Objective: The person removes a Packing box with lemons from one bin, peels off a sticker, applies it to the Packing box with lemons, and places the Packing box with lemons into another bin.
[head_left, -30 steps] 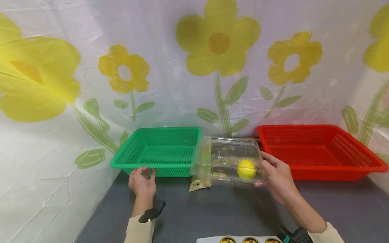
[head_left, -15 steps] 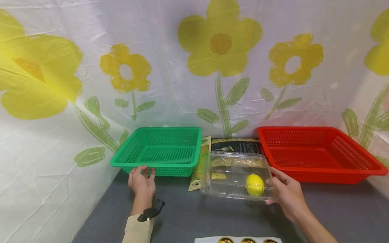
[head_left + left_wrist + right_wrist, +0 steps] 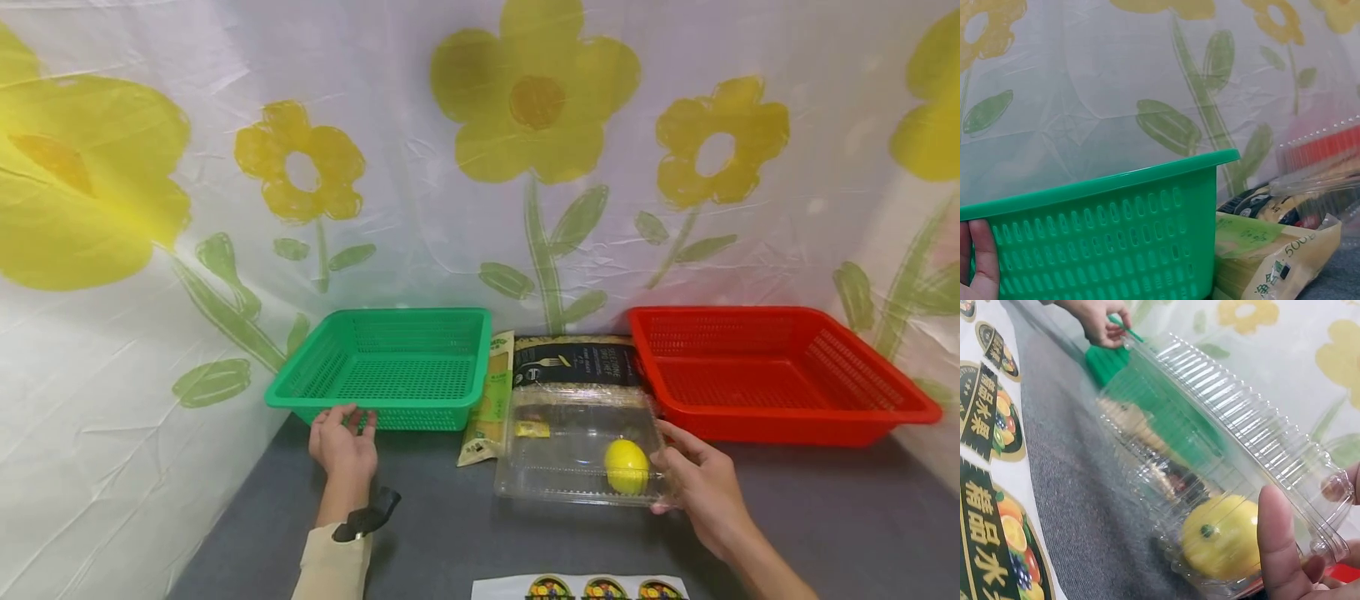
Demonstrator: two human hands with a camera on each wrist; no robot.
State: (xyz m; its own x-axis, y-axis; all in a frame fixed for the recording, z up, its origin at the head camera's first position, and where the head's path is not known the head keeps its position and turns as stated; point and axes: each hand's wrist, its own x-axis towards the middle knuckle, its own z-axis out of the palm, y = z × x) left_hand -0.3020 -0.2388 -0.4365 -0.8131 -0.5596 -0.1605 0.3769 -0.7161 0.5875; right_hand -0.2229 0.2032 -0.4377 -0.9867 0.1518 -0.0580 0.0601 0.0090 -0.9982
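My right hand (image 3: 705,487) grips the right edge of a clear plastic clamshell box (image 3: 570,479), its thumb pressed along the near side in the right wrist view. Inside the box, towards its right end, lies a yellow lemon (image 3: 626,467); its greenish tip (image 3: 1209,530) shows through the plastic. At the left, my left hand (image 3: 343,446) touches the front of a green plastic basket (image 3: 378,402). Two of its fingers (image 3: 984,256) stand upright against the slotted wall, tips just under the rim.
A pasta packet (image 3: 487,408) leans beside the green basket. Behind the box lies a dark-labelled bag (image 3: 577,362). A red basket (image 3: 795,417) stands at the right. A sheet of round fruit labels (image 3: 577,587) lies at the near edge, and a flowered sheet (image 3: 420,233) hangs behind.
My right hand has brought the clear box lower and nearer, lemon inside, uncovering the bag and packet behind it. My left hand has stayed at the green basket.
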